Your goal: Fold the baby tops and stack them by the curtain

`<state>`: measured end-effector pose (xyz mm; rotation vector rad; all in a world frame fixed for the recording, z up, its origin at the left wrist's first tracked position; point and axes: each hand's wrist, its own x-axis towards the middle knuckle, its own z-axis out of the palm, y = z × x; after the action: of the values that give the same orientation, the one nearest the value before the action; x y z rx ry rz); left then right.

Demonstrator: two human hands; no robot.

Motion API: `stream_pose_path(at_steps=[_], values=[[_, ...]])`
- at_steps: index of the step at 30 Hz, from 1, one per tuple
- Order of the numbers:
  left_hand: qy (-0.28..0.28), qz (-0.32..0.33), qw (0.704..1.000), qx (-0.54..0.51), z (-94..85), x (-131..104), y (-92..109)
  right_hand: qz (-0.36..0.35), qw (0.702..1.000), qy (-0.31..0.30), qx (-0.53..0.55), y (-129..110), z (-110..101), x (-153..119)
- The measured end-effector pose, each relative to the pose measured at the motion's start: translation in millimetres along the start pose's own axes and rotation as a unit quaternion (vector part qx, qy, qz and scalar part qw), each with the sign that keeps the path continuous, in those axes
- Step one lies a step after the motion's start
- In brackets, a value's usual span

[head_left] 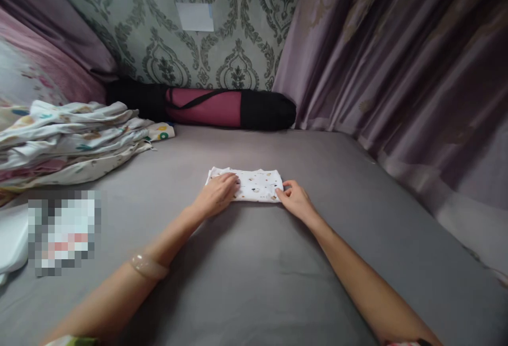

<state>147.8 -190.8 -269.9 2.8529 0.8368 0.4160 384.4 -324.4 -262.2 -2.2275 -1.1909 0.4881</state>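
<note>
The folded cloth (259,181) looks light, limp, best taken by its edges; left hand (216,193) lies flat atop; right hand (297,200) pinches its right end.

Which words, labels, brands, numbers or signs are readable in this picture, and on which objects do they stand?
None can be read.
Folded white printed cloth: small marks, too tiny to tell whether any are letters.
White rectangular sheet on grey-green patterned wall: no writing discernible.
Pale, red-streaked patch at left: pixelated, unreadable.

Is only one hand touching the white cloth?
No, the left hand lies on the cloth and the right hand touches its right edge.
</note>
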Motion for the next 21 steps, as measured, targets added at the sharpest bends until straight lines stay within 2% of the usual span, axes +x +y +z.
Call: stream_pose_path(at_steps=[2, 5, 11, 14, 16, 18, 21], values=[[-0.037, 0.004, 0.999, -0.002, 11.0, 3.9, 5.8, -0.012, 1.0, 0.008, -0.015, -2.5, 4.8, -2.2], [-0.071, -0.024, 0.997, 0.022, 19.3, 6.9, 7.1, -0.016, 0.999, 0.007, -0.039, -2.9, 8.4, -1.0], [-0.086, -0.033, 0.995, 0.035, 14.3, 6.8, -11.5, 0.002, 0.992, -0.035, -0.123, -7.4, -1.3, 0.8], [-0.095, -0.021, 0.995, 0.02, 13.2, 6.8, -22.3, 0.001, 0.98, -0.07, -0.188, -15.3, -10.0, -0.5], [-0.088, -0.022, 0.996, 0.021, 11.4, 6.2, -22.7, -0.009, 0.97, -0.068, -0.231, -23.4, -13.4, -2.7], [-0.061, -0.038, 0.997, 0.04, 7.5, 4.9, -13.7, -0.057, 0.963, -0.029, -0.262, -33.9, -11.3, -5.2], [-0.015, -0.053, 0.996, 0.067, 1.0, 3.1, 12.6, -0.222, 0.943, 0.014, -0.248, -51.4, 3.6, -7.2]])
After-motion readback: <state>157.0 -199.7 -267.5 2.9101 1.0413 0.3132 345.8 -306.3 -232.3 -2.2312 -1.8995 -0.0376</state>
